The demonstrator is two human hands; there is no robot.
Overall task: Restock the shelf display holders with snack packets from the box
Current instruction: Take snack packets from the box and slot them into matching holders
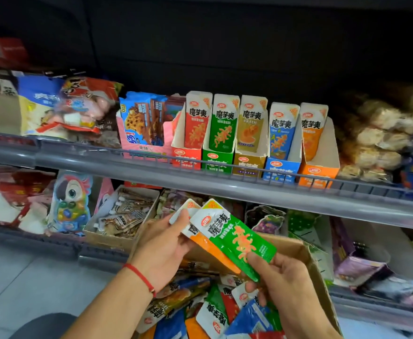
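My left hand (pixel 162 243) grips an orange snack packet (pixel 201 241) by its upper end. My right hand (pixel 281 282) pinches the lower end of a green packet (pixel 234 237) that overlaps the orange one. Both packets hover above the cardboard box (pixel 320 272), which is full of mixed orange, green, blue, red and tan packets (pixel 215 314). On the upper shelf stand several display holders side by side: red (pixel 188 156), green (pixel 218 160), tan (pixel 249 163), blue (pixel 282 168) and orange (pixel 319 171). Each holder has matching packets standing upright inside.
A grey shelf rail (pixel 200 178) runs across in front of the holders. Cookie packs (pixel 146 123) sit left of them and bagged pastries (pixel 376 133) right. On the lower shelf are a parrot-shaped pack (pixel 69 204), a carton of sachets (pixel 122 216) and purple packs (pixel 266 221).
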